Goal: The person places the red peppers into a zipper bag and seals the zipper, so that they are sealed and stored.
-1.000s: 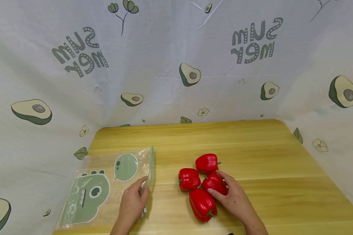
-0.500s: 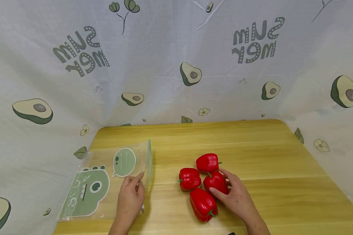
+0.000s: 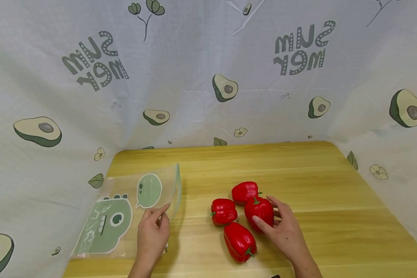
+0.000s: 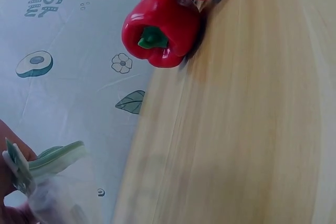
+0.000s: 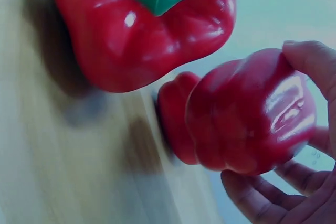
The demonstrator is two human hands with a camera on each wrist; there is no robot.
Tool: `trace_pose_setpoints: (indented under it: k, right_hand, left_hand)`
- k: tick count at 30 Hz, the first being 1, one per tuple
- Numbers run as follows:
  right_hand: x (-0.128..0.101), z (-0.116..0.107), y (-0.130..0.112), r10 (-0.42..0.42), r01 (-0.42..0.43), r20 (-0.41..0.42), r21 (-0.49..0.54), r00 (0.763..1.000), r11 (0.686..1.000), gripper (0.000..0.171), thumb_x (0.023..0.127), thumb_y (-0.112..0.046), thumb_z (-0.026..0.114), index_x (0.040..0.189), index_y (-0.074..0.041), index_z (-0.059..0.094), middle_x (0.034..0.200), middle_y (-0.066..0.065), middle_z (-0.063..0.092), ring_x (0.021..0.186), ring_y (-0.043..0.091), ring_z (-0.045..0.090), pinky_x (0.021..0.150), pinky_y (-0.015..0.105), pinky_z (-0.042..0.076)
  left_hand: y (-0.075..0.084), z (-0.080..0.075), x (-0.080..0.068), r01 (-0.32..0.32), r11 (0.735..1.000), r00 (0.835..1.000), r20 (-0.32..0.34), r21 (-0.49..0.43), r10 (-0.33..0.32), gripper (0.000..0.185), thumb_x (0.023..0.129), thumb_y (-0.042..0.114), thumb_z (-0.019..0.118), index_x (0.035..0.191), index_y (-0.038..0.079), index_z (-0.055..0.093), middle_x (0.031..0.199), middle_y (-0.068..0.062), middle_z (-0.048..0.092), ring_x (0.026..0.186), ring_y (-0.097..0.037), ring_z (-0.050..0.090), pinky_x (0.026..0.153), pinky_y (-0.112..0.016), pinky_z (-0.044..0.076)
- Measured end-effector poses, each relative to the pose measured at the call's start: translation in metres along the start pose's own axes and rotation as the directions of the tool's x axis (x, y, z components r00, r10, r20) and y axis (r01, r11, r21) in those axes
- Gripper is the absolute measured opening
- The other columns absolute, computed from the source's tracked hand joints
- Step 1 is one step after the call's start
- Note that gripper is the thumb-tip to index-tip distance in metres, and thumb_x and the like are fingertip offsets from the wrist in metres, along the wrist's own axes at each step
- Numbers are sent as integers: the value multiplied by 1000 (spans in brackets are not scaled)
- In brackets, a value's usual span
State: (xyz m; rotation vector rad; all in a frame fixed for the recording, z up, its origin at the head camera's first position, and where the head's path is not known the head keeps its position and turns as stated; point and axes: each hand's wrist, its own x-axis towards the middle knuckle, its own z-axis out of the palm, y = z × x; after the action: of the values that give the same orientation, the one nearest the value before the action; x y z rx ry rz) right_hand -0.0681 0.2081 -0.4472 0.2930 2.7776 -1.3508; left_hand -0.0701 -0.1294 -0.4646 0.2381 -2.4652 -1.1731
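Observation:
My left hand (image 3: 152, 235) pinches the green-edged mouth of a clear zip bag (image 3: 107, 226), which has a green cartoon monster on it. The bag lies towards the left of the wooden table, its mouth edge raised. With thumb and fingers, my right hand (image 3: 286, 233) grips a red bell pepper (image 3: 260, 210), stem up. The right wrist view shows the underside of this held pepper (image 5: 247, 114), close to a pepper behind it. Around it lie three more red bell peppers: one behind (image 3: 244, 192), one to the left (image 3: 223, 212), one in front (image 3: 239, 244).
The light wooden table (image 3: 333, 216) carries everything. A white cloth (image 3: 194, 50) printed with avocados and lettering hangs behind it and along both sides. At the bottom edge of the head view, a small dark object (image 3: 275, 276) shows partly.
My right hand has drawn its pepper slightly right and tilted it upright, away from the others. My left hand has shifted slightly left, and the bag's mouth edge has come up.

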Motion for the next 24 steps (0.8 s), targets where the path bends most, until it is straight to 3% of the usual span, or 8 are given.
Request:
trace_pose_setpoints:
  k: [10,17,22,24]
  right_hand:
    - [-7,2,-6,-115,126,-114,102,987,987,79,88,-36,81,151,-12,41,140,13,47,123,33,53,90,28,57]
    - [-11,5,-17,-102,124,-90,282,991,952,76,88,-24,81,148,-11,36,145,13,49,121,32,61,87,18,56]
    - [-15,10,-27,-128,150,-88,328,988,933,75,87,-17,82,144,-9,34,142,13,55,117,8,60,88,15,55]
    - [-16,13,-31,-152,173,-89,328,984,929,77,87,-17,82,146,-10,34,144,12,53,118,5,58,91,14,53]
  left_hand:
    - [5,0,-3,-117,993,986,-122,-27,113,23,85,-1,70,102,9,82,81,2,59,63,-1,41,53,-21,38]
    - [8,-1,-3,-160,987,969,-193,-29,151,23,83,-1,72,100,11,83,81,2,62,76,-10,51,66,-23,42]
    - [12,-2,-3,-196,980,959,-217,-36,184,23,82,-4,71,98,9,82,81,1,65,81,-16,54,71,-28,42]
    - [13,-3,-4,-197,979,959,-217,-43,183,23,82,-4,71,98,9,82,81,1,65,81,-15,54,71,-29,43]
